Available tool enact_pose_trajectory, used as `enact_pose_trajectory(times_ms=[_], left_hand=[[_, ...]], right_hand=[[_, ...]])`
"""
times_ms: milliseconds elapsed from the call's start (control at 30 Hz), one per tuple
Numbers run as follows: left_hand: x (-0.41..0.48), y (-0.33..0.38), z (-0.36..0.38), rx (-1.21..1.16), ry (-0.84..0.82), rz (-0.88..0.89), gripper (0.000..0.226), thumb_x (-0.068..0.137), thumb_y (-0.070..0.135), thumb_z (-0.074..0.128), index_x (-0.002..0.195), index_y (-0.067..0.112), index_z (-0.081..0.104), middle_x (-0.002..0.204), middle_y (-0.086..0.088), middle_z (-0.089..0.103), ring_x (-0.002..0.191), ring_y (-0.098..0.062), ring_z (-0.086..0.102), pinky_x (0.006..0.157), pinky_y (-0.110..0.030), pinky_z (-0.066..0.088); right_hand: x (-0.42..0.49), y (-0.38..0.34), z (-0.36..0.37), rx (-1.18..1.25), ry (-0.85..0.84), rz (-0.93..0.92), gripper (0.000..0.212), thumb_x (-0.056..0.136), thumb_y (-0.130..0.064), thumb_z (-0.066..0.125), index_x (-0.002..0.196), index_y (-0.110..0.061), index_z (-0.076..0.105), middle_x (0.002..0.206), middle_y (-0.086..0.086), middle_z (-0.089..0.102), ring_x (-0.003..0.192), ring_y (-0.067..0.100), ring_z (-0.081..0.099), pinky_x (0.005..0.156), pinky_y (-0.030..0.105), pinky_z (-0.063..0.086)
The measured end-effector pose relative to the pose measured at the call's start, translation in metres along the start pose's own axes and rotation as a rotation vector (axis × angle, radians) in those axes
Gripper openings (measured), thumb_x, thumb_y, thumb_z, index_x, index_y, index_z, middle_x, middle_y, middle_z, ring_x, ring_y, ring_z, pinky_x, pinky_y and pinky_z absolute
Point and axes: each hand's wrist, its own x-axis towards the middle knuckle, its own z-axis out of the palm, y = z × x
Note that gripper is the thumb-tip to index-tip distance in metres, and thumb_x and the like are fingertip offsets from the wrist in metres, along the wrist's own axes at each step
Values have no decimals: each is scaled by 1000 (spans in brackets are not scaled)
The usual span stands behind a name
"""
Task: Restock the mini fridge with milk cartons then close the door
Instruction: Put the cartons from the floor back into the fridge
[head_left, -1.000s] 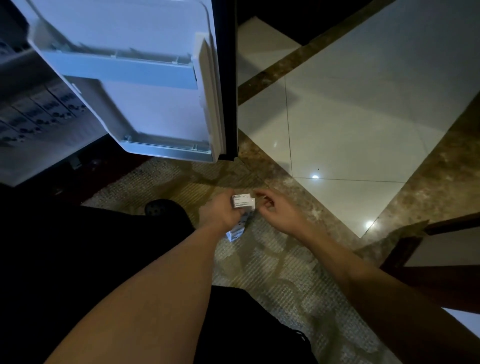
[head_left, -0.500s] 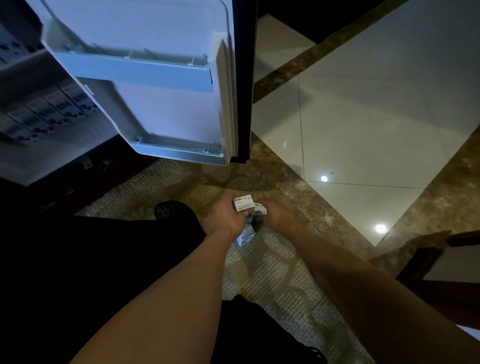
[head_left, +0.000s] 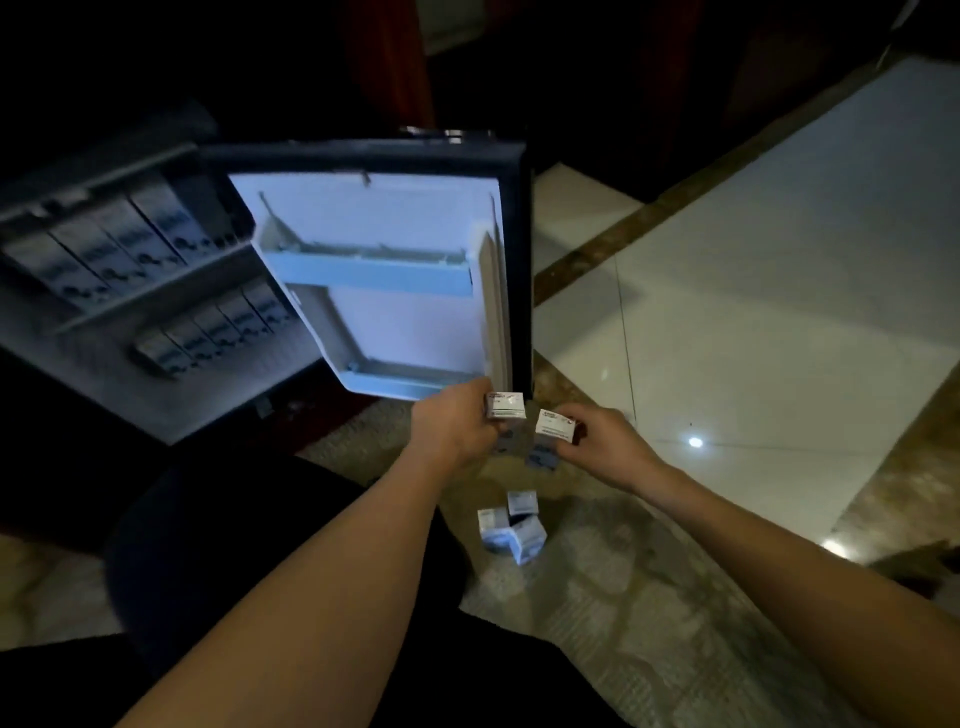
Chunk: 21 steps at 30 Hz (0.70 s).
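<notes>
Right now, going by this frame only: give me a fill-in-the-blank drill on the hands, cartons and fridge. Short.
1. The hands hold ___ milk cartons in all: the left hand grips the left carton, the right hand the right carton.
2. The fridge door stands ___.
3. ___ loose cartons sit on the rug below the hands.
4. Stocked cartons line ___ fridge shelves.

Missing words: two; open; three; two.
</notes>
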Motion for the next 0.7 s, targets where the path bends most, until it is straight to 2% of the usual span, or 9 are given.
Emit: enact_pose_trajectory(times_ms=[133, 233, 400, 567, 700], left_hand=[[1, -9, -51, 71, 90, 51, 29, 85, 52, 67, 101, 29, 56, 106, 8, 70, 98, -21, 64, 68, -32, 43], [2, -22, -96, 100, 105, 27, 32, 85, 60, 62, 101, 33, 57, 105, 11, 69, 94, -18, 63, 66, -30, 43], [-4, -49, -163, 75, 190, -3, 36, 86, 67, 57, 104, 36, 57, 104, 16, 68, 88, -14, 61, 65, -28, 41], [-18, -99, -192, 59, 294, -68, 47, 81, 77, 52, 107, 39, 58, 93, 17, 69, 86, -13, 65, 72, -30, 49], [-29, -149, -200, 36, 338, -130, 36, 83, 69, 55, 103, 39, 57, 95, 16, 69, 85, -15, 65, 71, -31, 50]], right_hand=[[11, -49, -30, 15, 47, -90, 35, 87, -28, 74, 121, -31, 66, 110, -13, 70, 98, 0, 65, 85, 24, 55], [26, -88, -46, 18, 84, -169, 34, 88, -30, 72, 121, -34, 66, 107, -17, 70, 95, -4, 63, 81, 21, 54], [58, -153, -59, -20, 105, -292, 35, 86, -32, 74, 121, -31, 67, 101, -16, 69, 88, -2, 64, 73, 26, 56], [90, -219, -48, -85, 54, -396, 18, 89, -29, 69, 107, -32, 68, 81, -11, 68, 67, 4, 63, 60, 33, 52], [116, -262, -20, -106, -2, -454, 13, 88, -28, 67, 100, -27, 69, 78, -6, 69, 63, 10, 62, 57, 37, 50]])
